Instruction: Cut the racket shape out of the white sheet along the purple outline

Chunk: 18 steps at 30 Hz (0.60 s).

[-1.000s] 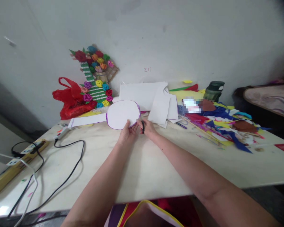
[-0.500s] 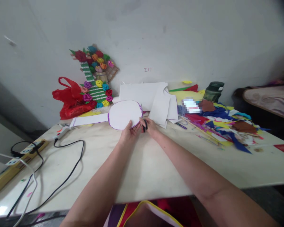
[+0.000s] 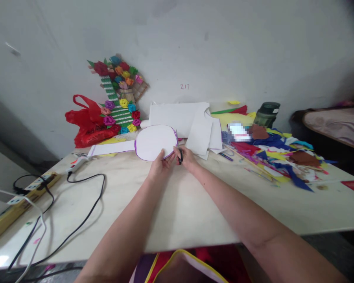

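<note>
A white paper shape (image 3: 155, 141), rounded with a purple outline and a long strip reaching left, is held above the table. My left hand (image 3: 161, 165) pinches its lower right edge, thumb on top and fingers beneath. Beside it, my right hand (image 3: 187, 159) is closed round the dark handles of scissors (image 3: 181, 156), which stand at the paper's right edge. The blades point away from me and are thin and hard to make out. Cut white sheets (image 3: 199, 135) lie just behind my right hand.
Paper flowers (image 3: 124, 104) and a red bag (image 3: 90, 122) stand at the back left. Cables and a power strip (image 3: 32, 192) lie left. On the right are a marker (image 3: 225, 157), a phone (image 3: 238, 132), a dark bottle (image 3: 266, 114) and colourful scraps (image 3: 283, 151).
The scissor handles in my right hand look closer together than before. Both hands and the paper have hardly moved.
</note>
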Available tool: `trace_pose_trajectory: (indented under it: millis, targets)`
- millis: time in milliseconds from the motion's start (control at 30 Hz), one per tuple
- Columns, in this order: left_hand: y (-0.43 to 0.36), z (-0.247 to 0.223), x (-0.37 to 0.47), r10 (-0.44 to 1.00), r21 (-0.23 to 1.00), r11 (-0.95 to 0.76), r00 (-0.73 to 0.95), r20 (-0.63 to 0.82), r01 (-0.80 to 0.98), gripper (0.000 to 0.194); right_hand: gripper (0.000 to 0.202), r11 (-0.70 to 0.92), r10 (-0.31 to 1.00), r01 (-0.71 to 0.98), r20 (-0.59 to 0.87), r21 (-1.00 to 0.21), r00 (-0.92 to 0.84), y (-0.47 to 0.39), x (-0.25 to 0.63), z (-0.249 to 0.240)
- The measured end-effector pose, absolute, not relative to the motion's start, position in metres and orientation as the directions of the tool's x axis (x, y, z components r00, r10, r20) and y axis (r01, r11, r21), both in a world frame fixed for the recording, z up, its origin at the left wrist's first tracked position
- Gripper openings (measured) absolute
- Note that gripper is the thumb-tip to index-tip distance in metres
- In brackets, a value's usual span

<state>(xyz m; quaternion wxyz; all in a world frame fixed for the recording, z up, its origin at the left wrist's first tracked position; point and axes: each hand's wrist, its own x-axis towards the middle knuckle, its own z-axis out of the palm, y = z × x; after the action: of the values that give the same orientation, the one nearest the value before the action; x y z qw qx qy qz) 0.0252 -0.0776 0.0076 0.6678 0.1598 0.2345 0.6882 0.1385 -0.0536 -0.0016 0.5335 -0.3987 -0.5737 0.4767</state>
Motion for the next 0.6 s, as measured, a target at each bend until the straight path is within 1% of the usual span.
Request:
trace_pose_trajectory:
  millis: [200, 400, 600]
  targets:
    - [-0.0753, 0.0058, 0.0225, 0.994, 0.548, -0.01, -0.067, -0.083, -0.836, 0.023, 0.031, 0.192, 0.976, -0.065, 0.197, -0.979, -0.094, -0.0546, 0.1357, -0.002]
    - [-0.0767, 0.0097, 0.0241, 0.988, 0.574, -0.036, -0.115, -0.102, -0.818, 0.02, 0.032, 0.163, 0.983, -0.067, 0.168, -0.984, -0.072, -0.0587, 0.1321, 0.0002]
    - [-0.0751, 0.0085, 0.0217, 0.984, 0.571, -0.073, -0.153, -0.093, -0.817, 0.027, 0.036, 0.173, 0.98, -0.1, 0.181, -0.98, -0.085, -0.0591, 0.1319, -0.0017]
